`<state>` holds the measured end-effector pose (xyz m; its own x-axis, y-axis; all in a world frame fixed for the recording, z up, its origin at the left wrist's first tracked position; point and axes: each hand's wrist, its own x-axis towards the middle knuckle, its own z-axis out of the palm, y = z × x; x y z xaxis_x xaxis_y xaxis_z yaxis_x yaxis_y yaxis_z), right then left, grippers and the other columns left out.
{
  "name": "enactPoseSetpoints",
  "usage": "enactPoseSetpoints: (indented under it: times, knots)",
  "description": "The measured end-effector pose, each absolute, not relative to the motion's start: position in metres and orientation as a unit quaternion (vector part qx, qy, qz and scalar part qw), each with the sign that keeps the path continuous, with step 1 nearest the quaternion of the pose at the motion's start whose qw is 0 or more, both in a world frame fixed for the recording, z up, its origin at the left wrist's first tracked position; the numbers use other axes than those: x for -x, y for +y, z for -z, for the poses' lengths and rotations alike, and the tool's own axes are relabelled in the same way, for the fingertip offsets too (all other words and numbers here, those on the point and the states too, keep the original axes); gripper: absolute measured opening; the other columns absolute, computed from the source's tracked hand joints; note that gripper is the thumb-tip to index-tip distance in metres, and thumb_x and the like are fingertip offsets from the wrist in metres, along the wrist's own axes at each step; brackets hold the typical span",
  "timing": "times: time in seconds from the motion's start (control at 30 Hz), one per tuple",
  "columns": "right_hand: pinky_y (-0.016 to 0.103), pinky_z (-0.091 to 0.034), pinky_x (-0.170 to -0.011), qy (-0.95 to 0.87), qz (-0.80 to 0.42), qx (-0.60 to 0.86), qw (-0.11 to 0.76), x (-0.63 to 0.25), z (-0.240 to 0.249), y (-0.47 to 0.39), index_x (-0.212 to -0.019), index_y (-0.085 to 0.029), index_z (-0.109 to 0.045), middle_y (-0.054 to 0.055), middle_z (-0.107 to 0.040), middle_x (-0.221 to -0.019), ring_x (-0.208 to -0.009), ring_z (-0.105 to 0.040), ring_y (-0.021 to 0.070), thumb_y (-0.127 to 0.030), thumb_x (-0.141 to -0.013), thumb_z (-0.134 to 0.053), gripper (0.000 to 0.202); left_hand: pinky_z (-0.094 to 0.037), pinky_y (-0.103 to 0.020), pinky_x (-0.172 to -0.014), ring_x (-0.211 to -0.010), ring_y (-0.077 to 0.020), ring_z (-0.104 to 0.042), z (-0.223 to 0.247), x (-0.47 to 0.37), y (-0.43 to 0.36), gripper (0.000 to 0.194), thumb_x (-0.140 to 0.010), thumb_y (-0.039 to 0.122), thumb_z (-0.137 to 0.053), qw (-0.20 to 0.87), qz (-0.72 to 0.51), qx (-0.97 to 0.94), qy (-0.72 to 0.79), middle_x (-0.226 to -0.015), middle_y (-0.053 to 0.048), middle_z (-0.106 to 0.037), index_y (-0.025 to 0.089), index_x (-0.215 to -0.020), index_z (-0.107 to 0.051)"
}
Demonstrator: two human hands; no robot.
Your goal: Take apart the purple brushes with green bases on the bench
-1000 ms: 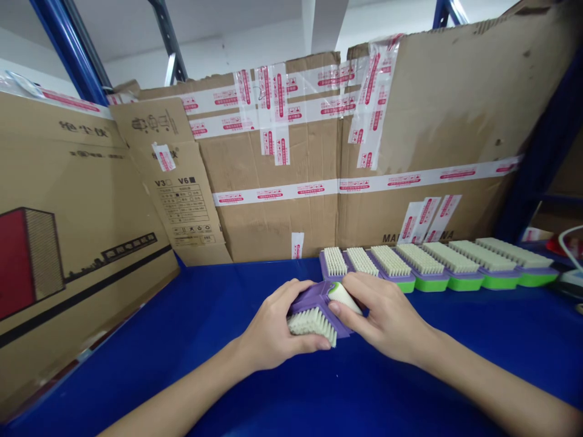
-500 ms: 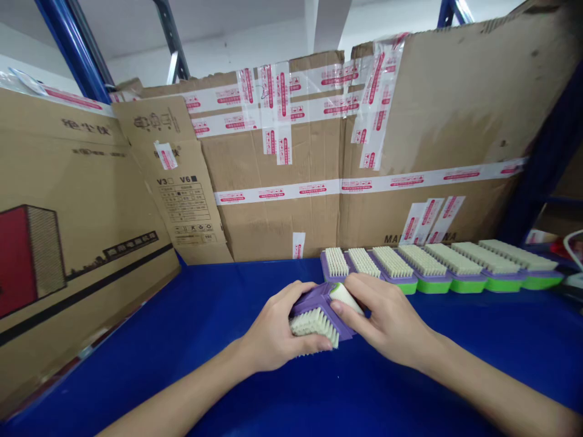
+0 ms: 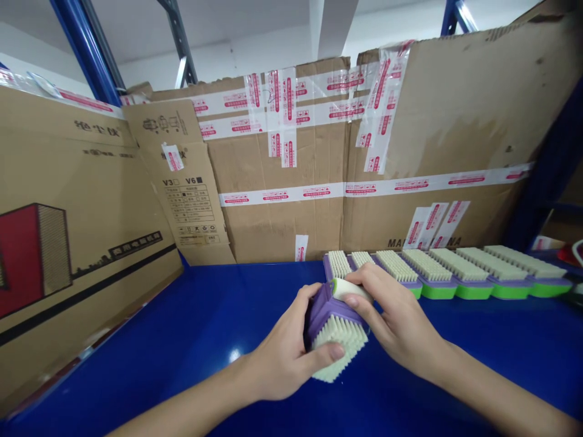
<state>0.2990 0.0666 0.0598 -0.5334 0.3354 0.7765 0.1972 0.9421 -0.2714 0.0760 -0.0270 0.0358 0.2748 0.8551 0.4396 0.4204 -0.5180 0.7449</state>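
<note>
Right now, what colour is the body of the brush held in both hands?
Purple, with cream bristles; the brush shows in the head view.

Bare blue counter (image 3: 182, 340) lies open left of and before the hands. Brush row (image 3: 449, 273) blocks the right rear; boxes (image 3: 282, 182) wall back and left.

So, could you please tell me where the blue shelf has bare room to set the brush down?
The blue shelf lies bare left of the left hand, up to the printed carton. Behind the right hand, the row of brushes crowds the back wall.
</note>
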Motion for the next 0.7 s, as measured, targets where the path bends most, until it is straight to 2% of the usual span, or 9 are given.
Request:
enactPoseSetpoints:
  times: [0.13, 0.27, 0.37, 0.5, 0.7]
  knots:
    - [0.037, -0.053, -0.083, -0.869, -0.068, 0.124, 0.474, -0.301, -0.065, 0.065, -0.117, -0.021, -0.066, 0.008, -0.064, -0.106, -0.098, -0.063, 0.0228, -0.028, -0.114, -0.050, 0.017, -0.051, -0.054, -0.116, -0.133, -0.0320, -0.060, -0.031, -0.078, -0.027, 0.076, -0.098, 0.046, -0.077, 0.241, -0.443, -0.777, 0.376, -0.149, -0.012, -0.055, 0.032, -0.160, -0.035]
    - [0.036, -0.054, -0.083, -0.868, -0.066, 0.111, 0.478, -0.302, -0.069, 0.063, -0.120, -0.023, -0.068, 0.007, -0.064, -0.106, -0.099, -0.063, 0.0227, -0.026, -0.112, -0.053, 0.016, -0.059, -0.050, -0.107, -0.128, -0.0299, -0.062, -0.023, -0.081, -0.026, 0.083, -0.094, 0.042, -0.082, 0.167, -0.500, -0.769, 0.361, -0.145, -0.013, -0.052, 0.035, -0.160, -0.032]
    - [0.035, -0.054, -0.082, -0.868, -0.076, 0.114, 0.477, -0.301, -0.070, 0.062, -0.120, -0.025, -0.068, 0.006, -0.063, -0.104, -0.098, -0.063, 0.0219, -0.028, -0.112, -0.055, 0.015, -0.064, -0.044, -0.099, -0.125, -0.0271, -0.063, -0.023, -0.084, -0.024, 0.080, -0.091, 0.039, -0.086, 0.115, -0.559, -0.753, 0.329, -0.144, -0.013, -0.048, 0.035, -0.153, -0.037]
    - [0.036, -0.054, -0.085, -0.873, -0.119, 0.105, 0.461, -0.299, -0.069, 0.061, -0.122, -0.025, -0.066, 0.007, -0.063, -0.109, -0.101, -0.062, 0.0220, -0.030, -0.113, -0.053, 0.017, -0.066, -0.039, -0.095, -0.127, -0.0248, -0.058, -0.026, -0.086, -0.022, 0.074, -0.090, 0.036, -0.088, 0.061, -0.580, -0.756, 0.297, -0.141, -0.011, -0.045, 0.032, -0.147, -0.042]
    - [0.037, -0.054, -0.090, -0.880, -0.178, 0.099, 0.429, -0.298, -0.064, 0.060, -0.129, -0.027, -0.060, 0.005, -0.066, -0.114, -0.103, -0.064, 0.0214, -0.030, -0.114, -0.050, 0.018, -0.064, -0.041, -0.097, -0.123, -0.0249, -0.054, -0.026, -0.078, -0.019, 0.073, -0.088, 0.037, -0.089, -0.007, -0.556, -0.775, 0.301, -0.131, -0.011, -0.049, 0.026, -0.145, -0.044]
